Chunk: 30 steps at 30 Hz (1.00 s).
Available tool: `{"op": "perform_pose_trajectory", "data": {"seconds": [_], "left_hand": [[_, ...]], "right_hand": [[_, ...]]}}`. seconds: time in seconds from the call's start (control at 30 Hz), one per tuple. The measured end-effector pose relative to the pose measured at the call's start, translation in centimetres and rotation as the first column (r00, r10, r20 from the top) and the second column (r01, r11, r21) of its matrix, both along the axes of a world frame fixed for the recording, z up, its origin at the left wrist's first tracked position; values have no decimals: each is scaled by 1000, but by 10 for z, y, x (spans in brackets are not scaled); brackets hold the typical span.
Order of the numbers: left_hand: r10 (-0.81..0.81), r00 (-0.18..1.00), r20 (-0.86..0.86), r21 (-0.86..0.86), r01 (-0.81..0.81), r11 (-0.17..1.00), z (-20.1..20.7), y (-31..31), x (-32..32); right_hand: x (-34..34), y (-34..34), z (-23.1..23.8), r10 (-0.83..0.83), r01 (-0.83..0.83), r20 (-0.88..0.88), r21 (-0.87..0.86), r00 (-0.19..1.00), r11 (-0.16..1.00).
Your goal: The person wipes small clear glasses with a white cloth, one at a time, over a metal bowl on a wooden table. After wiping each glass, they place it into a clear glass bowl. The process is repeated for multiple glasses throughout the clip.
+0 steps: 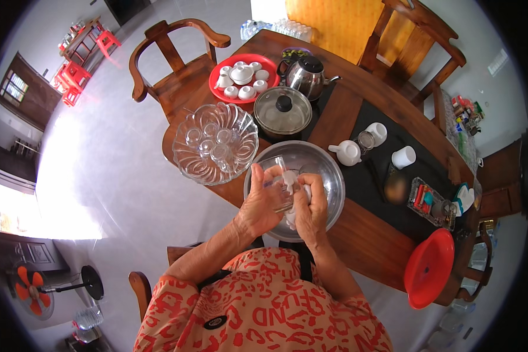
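Observation:
Over a wide steel basin (332, 176), my left hand (258, 205) is closed around a clear drinking glass (278, 162). A crumpled white cloth (290, 219) is pinched in my right hand (311, 209), its upper end against the glass. Whether the cloth reaches inside the glass, I cannot tell. Left of the basin stands a large fluted glass bowl (185, 159) with several small clear glasses (219, 152) in it. A pot with a glass lid (283, 111) touches the space just behind the basin.
Behind, a red tray (216, 94) carries white teaware beside a steel kettle (308, 73). A white teapot (347, 152), white cups (403, 157) and a small tray of items (431, 202) stand to the right. A red basin (429, 268) sits at the table's right edge. Wooden chairs (176, 64) surround the table.

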State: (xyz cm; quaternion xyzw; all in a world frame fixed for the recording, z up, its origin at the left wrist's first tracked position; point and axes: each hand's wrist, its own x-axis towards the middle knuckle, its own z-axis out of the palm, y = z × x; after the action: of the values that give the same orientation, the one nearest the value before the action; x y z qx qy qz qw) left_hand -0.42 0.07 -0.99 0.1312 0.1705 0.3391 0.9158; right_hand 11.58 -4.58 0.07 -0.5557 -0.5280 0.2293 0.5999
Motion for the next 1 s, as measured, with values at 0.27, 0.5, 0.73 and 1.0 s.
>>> {"op": "perform_pose_trajectory", "data": {"seconds": [0.27, 0.5, 0.73, 1.0], "left_hand": [[-11, 999, -31, 3, 11, 1000, -15, 9, -10], [11, 998, -55, -41, -13, 999, -3, -3, 3], [58, 998, -25, 12, -58, 998, 1, -4, -1], [-34, 981, -193, 67, 48, 997, -6, -11, -1]], "right_hand": [[28, -21, 25, 3, 165, 659, -193, 752, 967], [1, -13, 30, 196, -192, 316, -46, 928, 980], [2, -12, 2, 124, -131, 64, 127, 990, 983], [-2, 14, -7, 73, -51, -157, 144, 985, 988]]}}
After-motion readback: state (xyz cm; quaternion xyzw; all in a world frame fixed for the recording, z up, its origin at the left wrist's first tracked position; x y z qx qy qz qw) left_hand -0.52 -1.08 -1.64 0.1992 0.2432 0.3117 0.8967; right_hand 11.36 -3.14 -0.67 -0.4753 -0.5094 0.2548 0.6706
